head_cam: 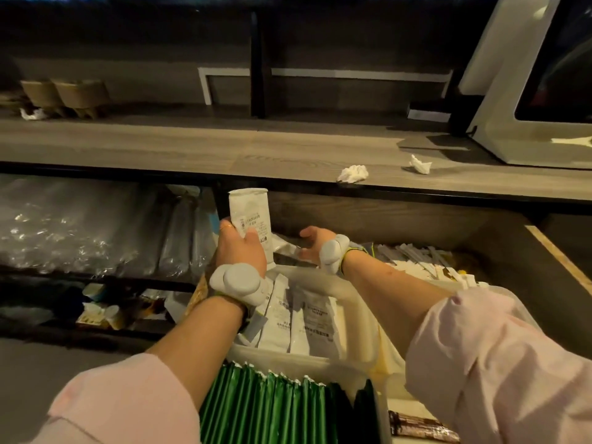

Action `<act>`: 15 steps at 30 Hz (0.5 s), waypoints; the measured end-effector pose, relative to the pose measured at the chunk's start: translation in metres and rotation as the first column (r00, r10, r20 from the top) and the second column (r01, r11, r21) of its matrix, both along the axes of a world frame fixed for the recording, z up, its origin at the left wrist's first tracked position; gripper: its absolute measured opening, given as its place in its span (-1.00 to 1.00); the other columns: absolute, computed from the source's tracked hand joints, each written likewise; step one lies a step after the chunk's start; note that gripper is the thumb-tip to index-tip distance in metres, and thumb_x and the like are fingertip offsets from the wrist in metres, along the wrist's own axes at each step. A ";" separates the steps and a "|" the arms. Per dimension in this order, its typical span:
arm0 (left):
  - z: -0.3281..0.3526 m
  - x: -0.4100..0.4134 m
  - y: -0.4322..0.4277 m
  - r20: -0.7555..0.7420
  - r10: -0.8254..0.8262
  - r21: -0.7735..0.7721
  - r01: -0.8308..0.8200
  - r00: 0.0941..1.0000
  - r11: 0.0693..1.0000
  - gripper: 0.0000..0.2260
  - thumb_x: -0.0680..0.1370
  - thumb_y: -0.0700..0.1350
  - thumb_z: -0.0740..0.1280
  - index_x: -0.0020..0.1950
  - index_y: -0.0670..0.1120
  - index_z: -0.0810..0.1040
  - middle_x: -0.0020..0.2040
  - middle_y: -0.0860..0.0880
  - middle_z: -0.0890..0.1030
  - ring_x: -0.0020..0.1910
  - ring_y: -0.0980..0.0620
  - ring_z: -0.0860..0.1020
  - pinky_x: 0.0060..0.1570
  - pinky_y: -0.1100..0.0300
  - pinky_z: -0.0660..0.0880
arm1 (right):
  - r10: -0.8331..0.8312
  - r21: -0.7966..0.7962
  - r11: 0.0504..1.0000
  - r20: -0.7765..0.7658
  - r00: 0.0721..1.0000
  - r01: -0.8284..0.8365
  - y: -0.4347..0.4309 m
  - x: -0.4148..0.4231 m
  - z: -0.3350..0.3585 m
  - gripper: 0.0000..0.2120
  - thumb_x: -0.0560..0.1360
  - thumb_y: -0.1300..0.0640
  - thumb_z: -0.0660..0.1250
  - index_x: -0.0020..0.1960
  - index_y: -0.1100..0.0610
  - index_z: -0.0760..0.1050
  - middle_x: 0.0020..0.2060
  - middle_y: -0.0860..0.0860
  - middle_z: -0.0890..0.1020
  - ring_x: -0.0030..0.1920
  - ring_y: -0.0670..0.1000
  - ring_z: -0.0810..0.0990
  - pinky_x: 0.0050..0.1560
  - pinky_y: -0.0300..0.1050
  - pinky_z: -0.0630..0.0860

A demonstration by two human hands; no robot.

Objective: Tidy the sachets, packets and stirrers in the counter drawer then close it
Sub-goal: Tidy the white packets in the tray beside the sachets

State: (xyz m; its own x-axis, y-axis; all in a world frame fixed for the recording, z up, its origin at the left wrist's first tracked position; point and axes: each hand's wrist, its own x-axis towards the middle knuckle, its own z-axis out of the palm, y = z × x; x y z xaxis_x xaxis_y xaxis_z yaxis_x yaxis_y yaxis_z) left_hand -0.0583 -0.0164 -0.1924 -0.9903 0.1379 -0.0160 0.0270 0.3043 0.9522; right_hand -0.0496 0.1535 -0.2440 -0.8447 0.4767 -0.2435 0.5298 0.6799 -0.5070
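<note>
Sorting sachets over the open drawer (400, 222)
The left hand (240, 248) grips a stack of white sachets (251, 213) upright above the drawer's white tray (352, 302); the right hand (312, 246), fingers loosely spread, hovers beside it, near the stirrers (416, 254).

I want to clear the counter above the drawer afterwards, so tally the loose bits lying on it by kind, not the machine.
Crumpled white tissues: 3
Brown cardboard holders: 2
Total: 5
A white patch on the machine is too unclear to count.
</note>
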 end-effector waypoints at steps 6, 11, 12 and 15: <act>-0.008 -0.005 0.003 -0.067 -0.023 -0.063 0.018 0.997 0.998 -0.73 0.58 -0.10 0.20 0.27 -0.08 0.34 0.29 -0.14 0.54 0.19 -0.22 0.56 0.09 -0.18 0.56 | 0.171 0.030 0.984 0.164 0.972 -0.178 0.002 -0.036 -0.022 -0.45 0.53 0.00 0.26 0.48 0.02 0.22 0.44 0.10 0.36 0.40 0.15 0.37 0.43 0.00 0.29; -0.012 -0.006 0.003 -0.103 -0.022 -0.090 0.013 0.994 0.996 -0.75 0.56 -0.10 0.23 0.24 -0.04 0.35 0.26 -0.10 0.55 0.18 -0.18 0.57 0.08 -0.15 0.57 | 0.190 0.249 0.941 0.175 0.966 -0.231 -0.007 -0.037 -0.009 -0.69 0.56 0.04 0.19 0.24 0.07 0.54 0.21 0.11 0.58 0.18 0.18 0.54 0.15 -0.06 0.43; -0.012 -0.006 0.002 -0.107 -0.022 -0.093 0.012 0.994 0.996 -0.74 0.56 -0.10 0.22 0.25 -0.03 0.34 0.26 -0.10 0.56 0.17 -0.18 0.57 0.06 -0.15 0.57 | 0.189 0.319 0.918 0.174 0.966 -0.237 -0.012 -0.032 -0.005 -0.72 0.54 0.05 0.20 0.17 0.09 0.57 0.13 0.12 0.62 0.11 0.18 0.58 0.05 -0.07 0.44; -0.010 -0.006 0.001 -0.132 -0.046 -0.098 0.033 0.990 0.995 -0.70 0.57 -0.11 0.21 0.29 0.00 0.31 0.26 -0.11 0.56 0.15 -0.19 0.59 0.03 -0.16 0.59 | 0.160 0.359 0.909 0.164 0.973 -0.210 -0.016 -0.025 0.004 -0.75 0.52 0.10 0.23 0.13 0.07 0.59 0.08 0.10 0.64 0.11 0.19 0.58 0.14 0.00 0.46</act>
